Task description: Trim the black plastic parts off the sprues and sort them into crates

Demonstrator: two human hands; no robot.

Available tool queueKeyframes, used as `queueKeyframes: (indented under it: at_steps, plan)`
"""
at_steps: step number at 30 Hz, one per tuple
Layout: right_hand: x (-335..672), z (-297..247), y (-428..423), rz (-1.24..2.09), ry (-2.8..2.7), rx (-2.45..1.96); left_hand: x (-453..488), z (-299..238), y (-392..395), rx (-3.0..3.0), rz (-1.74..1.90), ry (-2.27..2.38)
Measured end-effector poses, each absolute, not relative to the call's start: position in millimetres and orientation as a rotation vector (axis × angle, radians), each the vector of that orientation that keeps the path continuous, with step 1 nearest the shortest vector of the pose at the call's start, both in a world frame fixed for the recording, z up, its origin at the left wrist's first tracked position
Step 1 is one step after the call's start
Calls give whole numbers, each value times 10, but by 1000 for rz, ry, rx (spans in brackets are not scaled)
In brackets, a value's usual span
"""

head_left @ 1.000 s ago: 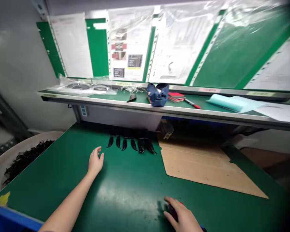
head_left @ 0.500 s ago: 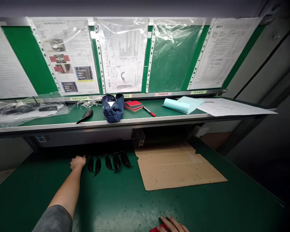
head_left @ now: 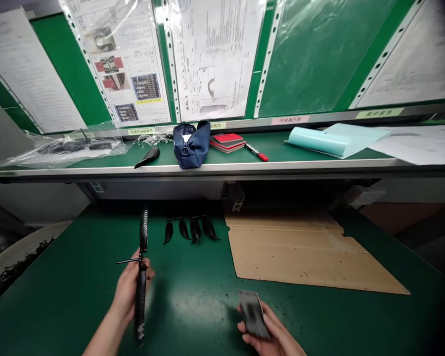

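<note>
My left hand (head_left: 126,289) is closed around the middle of a black ribbed plastic part (head_left: 140,291), held up above the green table at the left. The part has two long curved pieces, one pointing up and one down, with a thin rod sticking out leftward. At the lower right, my right hand (head_left: 276,330) grips a flat grey sanding pad (head_left: 253,315) between thumb and fingers, its grey face toward me. Beyond my left hand, several similar black ribbed parts (head_left: 195,230) lie in a row at the back of the table.
Flat cardboard (head_left: 300,252) covers the table's back right. Above runs a shelf edge (head_left: 222,169), carrying a blue pouch (head_left: 191,146), red-and-grey pads (head_left: 228,142), a red-capped marker (head_left: 257,152), a light-blue sheet (head_left: 319,142) and one black piece (head_left: 148,157). Dark scraps (head_left: 18,267) sit at far left.
My left hand has lifted a black part from the left end of the row and drawn it closer. My right hand has come up into view with the pad. The view has shifted.
</note>
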State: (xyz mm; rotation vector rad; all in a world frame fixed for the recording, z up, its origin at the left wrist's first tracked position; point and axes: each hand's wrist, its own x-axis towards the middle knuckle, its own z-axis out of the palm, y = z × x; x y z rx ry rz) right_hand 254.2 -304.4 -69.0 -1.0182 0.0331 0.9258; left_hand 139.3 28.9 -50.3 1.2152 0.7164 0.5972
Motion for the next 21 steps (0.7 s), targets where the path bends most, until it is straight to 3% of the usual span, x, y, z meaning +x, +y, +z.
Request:
queueKeyframes:
  at_steps: [4, 7, 13, 21]
  plan:
    - [2428, -341, -2876, 994, -129, -871, 1161, -378, -719, 547, 275, 483]
    - [2340, -160, -2885, 962, -387, -1057, 1066, -163, -1211, 174, 113, 394]
    - [2325, 110, -3160, 558, -870, -1517, 883, 155, -1674, 136, 17, 395]
    - [2389, 320, -3316, 45, -1570, -1777, 886, 131, -2002, 370, -11, 393]
